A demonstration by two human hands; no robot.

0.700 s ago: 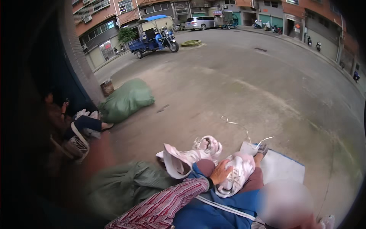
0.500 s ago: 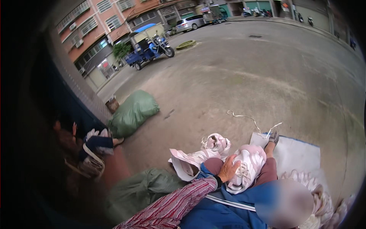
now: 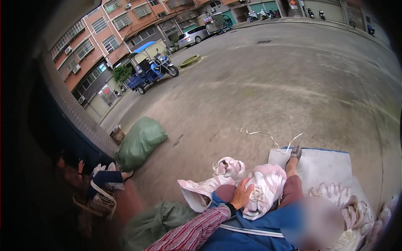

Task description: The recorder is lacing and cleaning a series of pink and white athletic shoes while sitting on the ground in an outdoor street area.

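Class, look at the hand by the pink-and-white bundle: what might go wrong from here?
The bundle might slip, since only the left hand shows against it. The white cord lies loose on the ground by the foot and might catch on it.

Paved street [image 3: 259, 62]; buildings [image 3: 121, 35], parked van [image 3: 194, 37]
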